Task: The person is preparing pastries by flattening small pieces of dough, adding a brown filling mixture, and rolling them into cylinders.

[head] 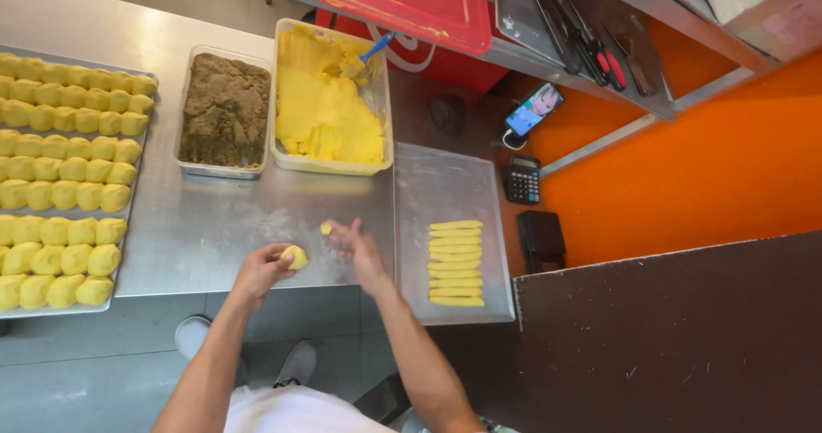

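Both forearms reach up from the bottom of the view over a steel surface [214, 227]. Cupped in the left hand [261, 270] is a yellow dough ball [295, 256], the fingers curled round it just above the surface's near edge. Just beside it, the right hand [360, 249] pinches a small dough bit [326, 227] between its fingertips, its other fingers loosely spread. To shape well, I judge the ball should stay lightly cupped, not squeezed, and any pinched-off bit kept small. Right of the hands lies a tray [445, 185] with a row of yellow strips [455, 262]. Beyond stand a tub of brown filling [224, 112] and a tub of yellow dough [330, 107]. Far left, a sheet [120, 292] carries rows of finished pieces [64, 172].
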